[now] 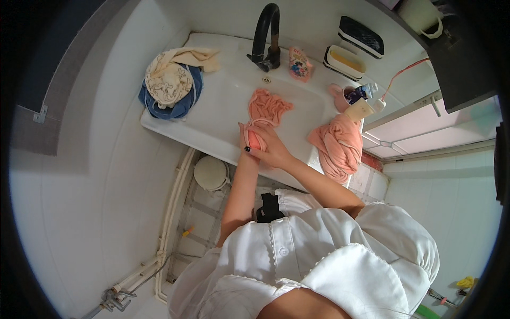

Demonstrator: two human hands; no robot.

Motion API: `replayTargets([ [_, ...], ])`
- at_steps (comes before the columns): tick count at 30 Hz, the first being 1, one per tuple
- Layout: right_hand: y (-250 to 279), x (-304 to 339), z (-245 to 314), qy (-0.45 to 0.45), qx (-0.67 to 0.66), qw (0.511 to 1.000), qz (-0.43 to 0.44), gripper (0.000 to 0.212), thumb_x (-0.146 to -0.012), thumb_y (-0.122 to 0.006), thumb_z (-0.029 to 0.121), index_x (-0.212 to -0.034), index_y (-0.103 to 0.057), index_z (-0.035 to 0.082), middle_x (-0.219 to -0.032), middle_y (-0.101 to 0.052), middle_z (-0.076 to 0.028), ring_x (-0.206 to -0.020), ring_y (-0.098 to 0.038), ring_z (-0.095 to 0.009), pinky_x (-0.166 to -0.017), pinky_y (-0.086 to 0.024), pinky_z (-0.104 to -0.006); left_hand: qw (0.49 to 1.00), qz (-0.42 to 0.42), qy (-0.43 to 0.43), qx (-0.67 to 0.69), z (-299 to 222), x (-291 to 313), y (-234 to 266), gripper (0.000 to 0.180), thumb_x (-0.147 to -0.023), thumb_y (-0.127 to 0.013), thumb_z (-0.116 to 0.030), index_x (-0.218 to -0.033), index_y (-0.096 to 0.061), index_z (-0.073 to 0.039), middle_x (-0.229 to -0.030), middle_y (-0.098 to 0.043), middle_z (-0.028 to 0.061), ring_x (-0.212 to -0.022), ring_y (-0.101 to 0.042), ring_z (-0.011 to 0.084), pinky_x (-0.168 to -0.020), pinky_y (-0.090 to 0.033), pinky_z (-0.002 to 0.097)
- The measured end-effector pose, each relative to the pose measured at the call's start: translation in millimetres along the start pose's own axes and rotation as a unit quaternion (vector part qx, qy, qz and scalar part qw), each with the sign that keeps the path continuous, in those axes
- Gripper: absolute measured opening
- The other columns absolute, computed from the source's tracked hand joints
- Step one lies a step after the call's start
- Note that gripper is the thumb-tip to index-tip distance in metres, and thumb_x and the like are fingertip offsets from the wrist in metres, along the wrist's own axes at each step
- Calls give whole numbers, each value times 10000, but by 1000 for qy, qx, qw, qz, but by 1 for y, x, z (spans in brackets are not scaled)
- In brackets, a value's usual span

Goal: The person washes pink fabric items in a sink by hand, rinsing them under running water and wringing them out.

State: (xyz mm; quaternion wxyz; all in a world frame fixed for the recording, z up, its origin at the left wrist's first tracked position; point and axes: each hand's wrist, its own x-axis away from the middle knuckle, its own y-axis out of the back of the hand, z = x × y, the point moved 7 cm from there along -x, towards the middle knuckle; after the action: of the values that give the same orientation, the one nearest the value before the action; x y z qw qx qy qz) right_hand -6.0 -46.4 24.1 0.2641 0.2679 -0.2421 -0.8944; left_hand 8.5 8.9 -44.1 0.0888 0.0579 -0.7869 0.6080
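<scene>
Over the front edge of the white sink (212, 106), my left hand (245, 139) and my right hand (274, 151) are pressed together around part of a coral-pink cloth (268, 106). The rest of the cloth lies wet and crumpled in the basin, a thin band running from it up to my fingers. A smooth, brighter pink bulge shows between the hands; whether it is only cloth or has something inside, I cannot tell. My right thumb, with a dark nail, lies across the front. The left fingers are partly hidden by the right hand.
A black faucet (263, 42) rises behind the basin, beside a pink printed packet (300, 65). Blue and cream clothes (169, 87) are piled at left, a pink garment (340, 146) at right. A pink cup (340, 98) with tubes and a yellow soap dish (345, 61) are at back right.
</scene>
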Motion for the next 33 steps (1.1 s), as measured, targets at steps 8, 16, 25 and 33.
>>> replayTargets([
  [8,27,-20,-33,-43,-79,992,-93,472,-741,-561,236,-1156,-445,43,-1180,-381,-246,-1119,-348,-391,-949,-275,-436,998,-50,-44,-23,4,10,-23,506,-889,-255,-458,-1243,-373,-117,-1249,-404,53,-1138,-383,231,-960,-301,376],
  [16,3,-24,-23,-39,-37,997,-47,452,-741,-533,208,-1150,-447,36,-1132,-434,-214,-1033,-423,-375,-890,-329,-443,997,-66,-41,8,6,14,-1,494,-881,-270,-463,-1223,-373,-121,-1215,-416,105,-1099,-425,240,-923,-348,369],
  [25,-11,-3,43,40,78,992,-92,469,-696,-548,197,-1134,-462,52,-1091,-457,-193,-1022,-422,-346,-869,-319,-417,989,135,-51,22,-25,20,2,527,-885,-257,-461,-1278,-304,-113,-1257,-379,92,-1154,-365,244,-975,-282,381],
  [33,14,-39,-15,-59,-25,990,-127,486,-705,-553,231,-1138,-446,40,-1062,-484,-207,-977,-440,-398,-865,-326,-450,994,47,-91,34,-18,25,-16,565,-884,-238,-475,-1279,-289,-74,-1253,-384,113,-1167,-340,264,-985,-254,395],
])
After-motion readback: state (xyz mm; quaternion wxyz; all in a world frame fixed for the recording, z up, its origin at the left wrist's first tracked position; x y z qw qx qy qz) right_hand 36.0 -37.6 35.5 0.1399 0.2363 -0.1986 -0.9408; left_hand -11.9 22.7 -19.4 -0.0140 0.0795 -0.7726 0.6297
